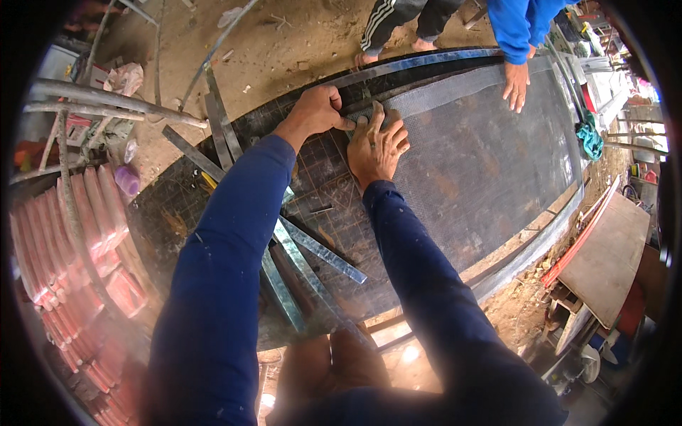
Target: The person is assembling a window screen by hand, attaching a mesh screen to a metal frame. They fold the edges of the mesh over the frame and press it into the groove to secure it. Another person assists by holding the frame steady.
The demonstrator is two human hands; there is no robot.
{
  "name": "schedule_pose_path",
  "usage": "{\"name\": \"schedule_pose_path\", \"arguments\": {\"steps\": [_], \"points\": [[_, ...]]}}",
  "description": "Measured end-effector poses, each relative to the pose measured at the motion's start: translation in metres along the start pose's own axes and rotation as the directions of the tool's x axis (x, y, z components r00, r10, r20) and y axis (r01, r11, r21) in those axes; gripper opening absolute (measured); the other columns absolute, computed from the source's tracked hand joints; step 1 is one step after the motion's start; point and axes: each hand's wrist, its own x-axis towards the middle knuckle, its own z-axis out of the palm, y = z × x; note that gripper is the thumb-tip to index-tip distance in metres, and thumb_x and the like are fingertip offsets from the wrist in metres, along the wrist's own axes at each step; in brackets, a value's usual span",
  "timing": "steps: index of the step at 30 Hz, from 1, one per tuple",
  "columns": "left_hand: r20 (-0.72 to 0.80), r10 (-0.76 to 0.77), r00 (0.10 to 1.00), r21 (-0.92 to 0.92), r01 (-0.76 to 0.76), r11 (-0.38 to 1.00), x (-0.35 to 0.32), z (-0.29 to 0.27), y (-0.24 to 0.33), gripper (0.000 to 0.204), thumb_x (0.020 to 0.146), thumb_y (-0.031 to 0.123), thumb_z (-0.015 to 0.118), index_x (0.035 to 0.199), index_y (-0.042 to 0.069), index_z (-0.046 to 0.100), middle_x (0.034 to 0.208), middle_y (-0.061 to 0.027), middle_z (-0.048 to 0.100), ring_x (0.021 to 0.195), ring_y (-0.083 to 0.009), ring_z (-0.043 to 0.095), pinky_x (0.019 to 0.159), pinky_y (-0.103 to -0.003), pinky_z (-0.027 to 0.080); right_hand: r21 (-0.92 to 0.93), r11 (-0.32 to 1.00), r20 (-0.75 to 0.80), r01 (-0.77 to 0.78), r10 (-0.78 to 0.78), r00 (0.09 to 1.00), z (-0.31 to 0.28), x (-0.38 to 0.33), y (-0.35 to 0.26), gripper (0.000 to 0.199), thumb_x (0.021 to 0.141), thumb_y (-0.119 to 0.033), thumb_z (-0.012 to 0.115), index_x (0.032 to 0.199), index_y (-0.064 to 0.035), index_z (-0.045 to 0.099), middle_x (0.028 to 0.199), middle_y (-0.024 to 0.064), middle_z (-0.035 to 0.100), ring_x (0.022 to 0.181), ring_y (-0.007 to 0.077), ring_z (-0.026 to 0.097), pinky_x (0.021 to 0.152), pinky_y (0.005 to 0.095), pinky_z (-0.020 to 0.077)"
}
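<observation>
A grey mesh sheet (483, 142) lies over a dark, grid-lined tabletop (320, 170). At its far left corner my left hand (314, 112) is closed, with thumb and fingertips pinching the edge. Just right of it, my right hand (376, 148) is curled over the same corner, its fingers bent and gripping the mesh border. A long shiny metal strip (412, 65) runs along the far edge of the table beyond my hands. Several loose metal strips (320, 252) lie crossed on the table below my forearms. What is under my fingertips is partly hidden.
Across the table, a co-worker's hand (516, 86) in a blue sleeve rests on the mesh. Stacked reddish slabs (67, 234) and metal poles (114, 99) stand at the left. A teal cloth (590, 136) hangs at the right end, near a wooden board (604, 255).
</observation>
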Motion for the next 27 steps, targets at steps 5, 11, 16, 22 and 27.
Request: {"name": "schedule_pose_path", "arguments": {"steps": [5, 11, 16, 22, 27], "points": [[0.034, -0.019, 0.999, -0.152, 0.024, 0.988, -0.003, -0.003, -0.003, 0.060, 0.070, 0.041, 0.107, 0.104, 0.001, 0.078, 0.101, -0.0167, 0.081, 0.092, -0.0275, 0.077, 0.083, -0.040, 0.061, 0.035, 0.999, 0.021, -0.007, 0.006, 1.000, -0.011, 0.002, -0.005, 0.060, 0.109, -0.029, 0.061, 0.167, -0.0141, 0.049, 0.157, 0.0229, 0.045, 0.142, 0.0453, 0.048, 0.118, 0.0649, 0.0325], [-0.005, -0.033, 0.999, -0.021, 0.033, 0.999, 0.004, -0.001, 0.000, 0.054, 0.078, 0.042, 0.103, 0.103, 0.001, 0.078, 0.095, -0.0177, 0.080, 0.092, -0.0291, 0.079, 0.084, -0.041, 0.062, 0.034, 0.999, 0.020, -0.011, 0.010, 1.000, -0.009, 0.002, -0.001, 0.059, 0.107, -0.026, 0.064, 0.164, -0.0133, 0.052, 0.156, 0.0241, 0.047, 0.140, 0.0448, 0.049, 0.118, 0.0634, 0.0332], [-0.119, 0.018, 0.993, 0.040, -0.013, 0.999, -0.004, 0.009, 0.006, 0.057, 0.079, 0.044, 0.102, 0.105, 0.000, 0.077, 0.097, -0.0180, 0.081, 0.095, -0.0315, 0.080, 0.086, -0.044, 0.063, 0.070, 0.998, -0.002, 0.002, -0.002, 1.000, -0.008, 0.001, -0.002, 0.060, 0.108, -0.026, 0.063, 0.165, -0.0137, 0.050, 0.158, 0.0239, 0.046, 0.141, 0.0448, 0.049, 0.117, 0.0643, 0.0332], [-0.047, 0.003, 0.999, -0.033, -0.005, 0.999, -0.010, 0.003, 0.005, 0.068, 0.079, 0.045, 0.103, 0.118, -0.003, 0.073, 0.110, -0.0196, 0.080, 0.101, -0.0333, 0.079, 0.090, -0.043, 0.062, 0.022, 1.000, 0.034, -0.010, 0.009, 0.999, -0.008, 0.003, 0.000, 0.061, 0.108, -0.026, 0.062, 0.166, -0.0146, 0.049, 0.157, 0.0218, 0.046, 0.141, 0.0423, 0.048, 0.118, 0.0638, 0.0321], [-0.027, 0.067, 0.997, -0.040, -0.068, 0.997, -0.012, 0.008, 0.001, 0.062, 0.080, 0.035, 0.104, 0.117, -0.002, 0.069, 0.108, -0.0190, 0.078, 0.100, -0.0330, 0.077, 0.089, -0.044, 0.061, 0.032, 0.999, 0.021, -0.009, 0.008, 1.000, -0.005, 0.000, -0.002, 0.060, 0.109, -0.028, 0.061, 0.167, -0.0139, 0.049, 0.159, 0.0231, 0.045, 0.142, 0.0433, 0.048, 0.118, 0.0637, 0.0322]]}}
